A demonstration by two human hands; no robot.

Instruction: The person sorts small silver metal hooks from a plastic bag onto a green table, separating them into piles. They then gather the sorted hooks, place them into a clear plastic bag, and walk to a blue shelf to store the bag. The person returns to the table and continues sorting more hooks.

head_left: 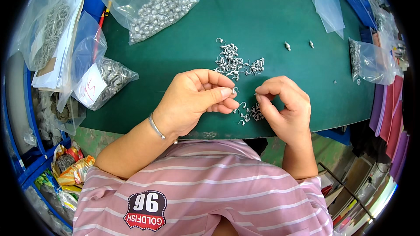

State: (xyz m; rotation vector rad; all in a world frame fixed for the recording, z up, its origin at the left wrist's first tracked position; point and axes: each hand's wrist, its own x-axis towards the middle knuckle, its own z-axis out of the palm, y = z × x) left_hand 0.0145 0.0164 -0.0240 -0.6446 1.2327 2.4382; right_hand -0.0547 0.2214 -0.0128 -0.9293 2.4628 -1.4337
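Curved metal hook (236,90), pinched by thumb and forefinger of the left grip (190,100), its bend seemingly exposed for sight, faces the inward-bent right grip (289,104), whose fingertips nearly meet, contents indiscernible, above the tabletop (183,61) between a far pile (234,63) and a near pile (255,113), probably placed within reach.

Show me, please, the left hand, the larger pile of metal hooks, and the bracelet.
Left hand (191,98): head view, thumb side.
Larger pile of metal hooks (233,64): head view, its middle.
Bracelet (153,125): head view, its band.
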